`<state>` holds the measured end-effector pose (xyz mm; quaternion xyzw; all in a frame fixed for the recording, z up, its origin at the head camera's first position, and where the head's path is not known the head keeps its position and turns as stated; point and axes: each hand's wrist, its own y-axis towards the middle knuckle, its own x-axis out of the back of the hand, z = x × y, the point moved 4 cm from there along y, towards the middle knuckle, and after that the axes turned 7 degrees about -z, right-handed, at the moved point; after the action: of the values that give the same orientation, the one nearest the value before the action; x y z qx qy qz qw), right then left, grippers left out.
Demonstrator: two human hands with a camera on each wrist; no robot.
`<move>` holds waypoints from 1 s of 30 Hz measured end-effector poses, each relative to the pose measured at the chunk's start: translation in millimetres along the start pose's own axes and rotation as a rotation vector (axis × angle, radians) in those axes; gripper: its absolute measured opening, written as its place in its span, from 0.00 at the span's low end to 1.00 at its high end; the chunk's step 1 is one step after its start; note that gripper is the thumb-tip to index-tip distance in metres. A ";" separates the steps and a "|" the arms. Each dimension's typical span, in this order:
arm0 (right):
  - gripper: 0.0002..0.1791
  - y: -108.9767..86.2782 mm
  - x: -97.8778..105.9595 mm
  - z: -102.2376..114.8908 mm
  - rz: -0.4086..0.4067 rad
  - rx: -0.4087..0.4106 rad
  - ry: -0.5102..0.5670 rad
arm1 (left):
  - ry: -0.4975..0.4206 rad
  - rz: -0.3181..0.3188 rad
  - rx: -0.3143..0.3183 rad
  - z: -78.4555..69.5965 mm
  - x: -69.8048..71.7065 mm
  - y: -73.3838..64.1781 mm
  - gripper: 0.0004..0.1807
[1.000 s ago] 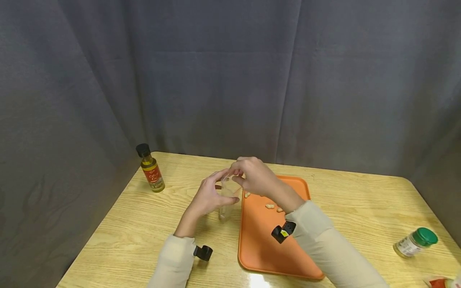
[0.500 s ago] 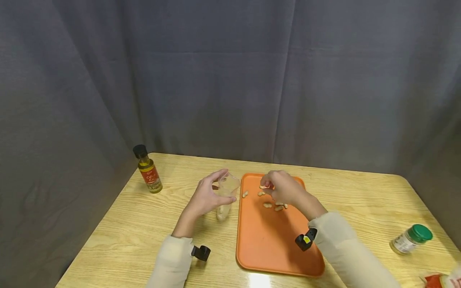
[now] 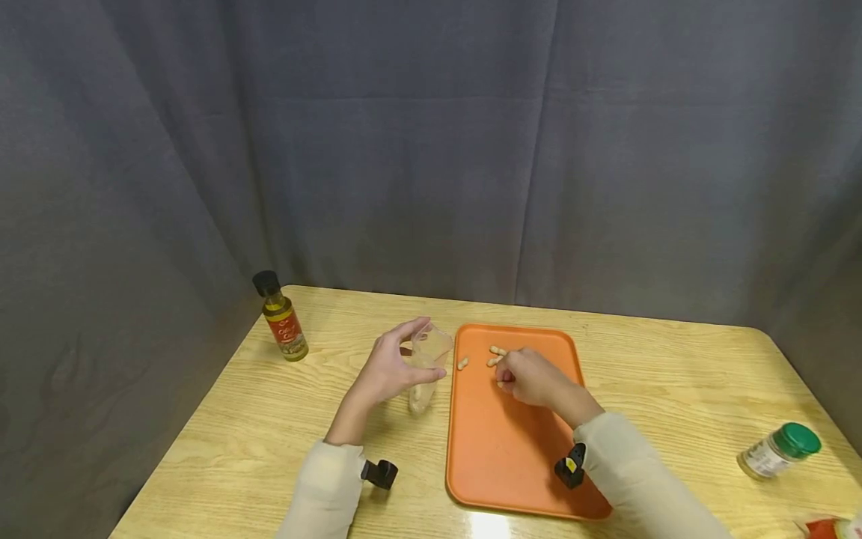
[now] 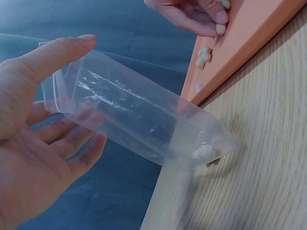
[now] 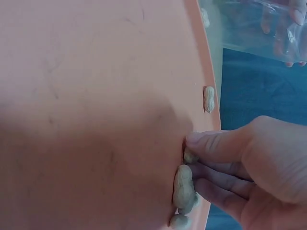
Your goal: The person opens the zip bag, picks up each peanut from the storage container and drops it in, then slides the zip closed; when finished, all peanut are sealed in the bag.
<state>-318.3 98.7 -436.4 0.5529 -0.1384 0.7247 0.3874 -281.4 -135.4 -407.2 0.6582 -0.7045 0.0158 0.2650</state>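
Observation:
My left hand (image 3: 390, 367) holds a clear plastic bag (image 3: 423, 393) at its mouth, thumb on one side and fingers on the other. In the left wrist view the bag hangs slanting to the wood, with a peanut (image 4: 205, 152) in its bottom corner. My right hand (image 3: 535, 378) is low over the orange tray (image 3: 485, 464). Its thumb and fingers pinch a peanut (image 5: 190, 155) lying on the tray, partly hidden by the thumb. Right beside the fingertips lie more peanuts (image 5: 183, 189). Another single peanut (image 3: 462, 364) lies by the tray's left rim.
An olive oil bottle (image 3: 286, 326) stands at the table's back left. On the right is a spice jar with a green lid (image 3: 781, 451), and a red packet (image 3: 821, 528) shows at the lower right corner. Grey curtains (image 3: 404, 150) surround the wooden table (image 3: 236, 449).
My right hand has left the bag's mouth, moved right over the tray, then come down nearer to me onto a peanut. My left hand has stayed in place with the bag.

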 end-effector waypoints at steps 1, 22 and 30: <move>0.23 -0.3 -0.4 0.3 -0.006 0.006 0.003 | 0.000 0.000 -0.003 -0.2 -0.1 0.3 0.47; 0.22 28.0 56.3 30.8 -0.041 0.066 -0.011 | 0.020 -0.005 -0.010 -0.7 -0.6 1.2 0.47; 0.23 51.3 79.9 67.8 -0.024 0.141 -0.039 | 0.023 0.006 -0.017 -1.2 -4.0 0.2 0.47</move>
<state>-315.0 54.7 -328.4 0.5944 -0.0879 0.7170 0.3533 -281.3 -131.2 -407.7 0.6536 -0.7035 0.0181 0.2787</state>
